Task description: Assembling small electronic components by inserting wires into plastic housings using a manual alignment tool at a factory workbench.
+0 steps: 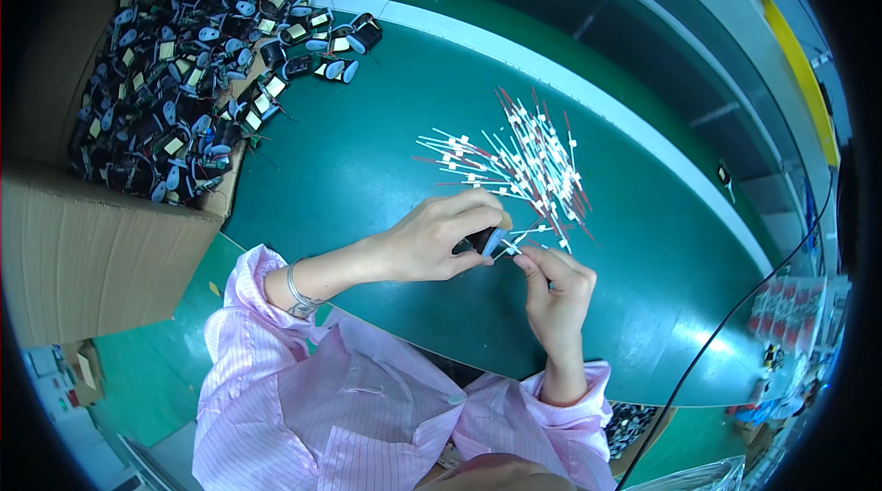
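Note:
My left hand point(427, 238) is closed around a small black device point(480, 240) with a grey-blue oval piece point(494, 241) on its right side. My right hand point(556, 293) sits just to the right, thumb and forefinger pinched on a thin white lead point(511, 249) that reaches up to the device. Whether the lead's tip touches the device or goes into it is too small to tell. Beyond both hands lies a loose pile of thin white and red leads point(542, 160) with small white blocks on them. A few of these leads come close to my fingers.
A large cardboard box point(110, 243) at the left is heaped with similar black devices point(175, 78), several spilling onto the green table point(349, 133). A pale raised strip point(588, 91) borders the table's far side. A black cable point(707, 344) crosses the right. Another container of parts point(629, 427) stands below the near edge.

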`<state>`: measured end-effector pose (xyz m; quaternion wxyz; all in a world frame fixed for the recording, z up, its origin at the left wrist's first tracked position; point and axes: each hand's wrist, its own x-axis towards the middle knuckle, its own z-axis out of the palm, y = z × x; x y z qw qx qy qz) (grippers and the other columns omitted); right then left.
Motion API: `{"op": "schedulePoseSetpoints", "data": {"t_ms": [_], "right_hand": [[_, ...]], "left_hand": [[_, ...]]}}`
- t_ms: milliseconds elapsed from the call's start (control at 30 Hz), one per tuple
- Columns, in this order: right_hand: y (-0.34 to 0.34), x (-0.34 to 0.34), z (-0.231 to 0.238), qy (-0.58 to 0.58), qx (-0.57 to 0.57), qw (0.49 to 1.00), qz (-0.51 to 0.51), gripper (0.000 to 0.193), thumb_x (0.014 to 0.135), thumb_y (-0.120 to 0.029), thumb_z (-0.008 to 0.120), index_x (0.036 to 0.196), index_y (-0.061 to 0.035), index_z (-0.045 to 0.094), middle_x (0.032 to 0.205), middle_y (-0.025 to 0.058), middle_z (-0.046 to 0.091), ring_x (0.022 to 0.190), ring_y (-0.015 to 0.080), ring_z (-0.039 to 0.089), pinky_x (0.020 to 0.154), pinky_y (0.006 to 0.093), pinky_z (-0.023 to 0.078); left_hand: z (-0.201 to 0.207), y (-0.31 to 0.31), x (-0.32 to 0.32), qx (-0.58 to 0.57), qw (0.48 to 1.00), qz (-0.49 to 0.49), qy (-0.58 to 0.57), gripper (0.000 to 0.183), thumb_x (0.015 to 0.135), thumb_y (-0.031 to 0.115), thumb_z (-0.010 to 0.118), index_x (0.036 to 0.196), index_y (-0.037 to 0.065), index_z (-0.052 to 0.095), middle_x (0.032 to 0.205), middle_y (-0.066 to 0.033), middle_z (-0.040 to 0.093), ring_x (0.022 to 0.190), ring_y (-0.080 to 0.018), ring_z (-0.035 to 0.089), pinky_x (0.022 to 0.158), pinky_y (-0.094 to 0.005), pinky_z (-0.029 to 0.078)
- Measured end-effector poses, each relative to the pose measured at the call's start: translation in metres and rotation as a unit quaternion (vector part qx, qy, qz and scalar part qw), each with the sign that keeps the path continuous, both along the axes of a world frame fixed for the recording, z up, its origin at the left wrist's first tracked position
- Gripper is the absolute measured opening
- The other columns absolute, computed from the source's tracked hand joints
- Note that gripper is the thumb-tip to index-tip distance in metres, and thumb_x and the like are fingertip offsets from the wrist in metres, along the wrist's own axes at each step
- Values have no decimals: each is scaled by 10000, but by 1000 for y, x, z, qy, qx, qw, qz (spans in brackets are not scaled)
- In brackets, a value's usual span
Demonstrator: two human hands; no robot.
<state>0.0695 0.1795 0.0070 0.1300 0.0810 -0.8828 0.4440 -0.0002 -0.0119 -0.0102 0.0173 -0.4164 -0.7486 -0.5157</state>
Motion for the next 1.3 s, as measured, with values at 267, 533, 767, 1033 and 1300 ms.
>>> {"op": "schedulePoseSetpoints", "data": {"t_ms": [267, 533, 767, 1033, 1300], "right_hand": [[0, -5, -7, 29, 33, 999, -1, 88, 812, 5, 660, 895, 1, 687, 632, 119, 573, 510, 249, 551, 478, 345, 407], [2, -8, -16, 24, 36, 997, 63, 125, 783, 16, 670, 904, -10, 684, 640, 126, 546, 527, 244, 533, 483, 355, 390], [-15, -6, -29, 166, 172, 971, -12, 63, 767, 11, 685, 814, 51, 673, 588, 125, 541, 485, 227, 511, 467, 336, 379], [-14, -9, -35, 153, 106, 982, -14, 68, 815, -24, 698, 834, 41, 692, 623, 91, 603, 503, 130, 502, 474, 266, 361], [42, -54, -31, -144, -211, 963, -87, 201, 910, -172, 647, 843, 14, 679, 649, -7, 599, 504, 69, 480, 470, 222, 337]], "left_hand": [[-4, -1, -1, -4, 997, -37, -68, 407, 754, 82, 747, 1129, 6, 608, 1036, -131, 645, 830, -279, 656, 745, -360, 528], [-9, -10, -6, -60, 969, -55, -233, 295, 801, 96, 719, 1066, -20, 661, 897, -151, 700, 796, -264, 682, 732, -351, 522], [-24, 3, 5, -12, 998, 11, -63, 216, 771, 97, 719, 945, -15, 661, 763, -149, 647, 650, -290, 630, 567, -359, 467], [-22, 2, 0, 4, 998, 11, -57, 244, 762, 165, 720, 907, -21, 658, 759, -165, 651, 676, -322, 637, 617, -411, 484], [13, -33, -72, -295, 924, 225, 97, 434, 860, 305, 638, 1134, -14, 534, 1092, -235, 565, 1022, -389, 533, 874, -479, 454]]}}
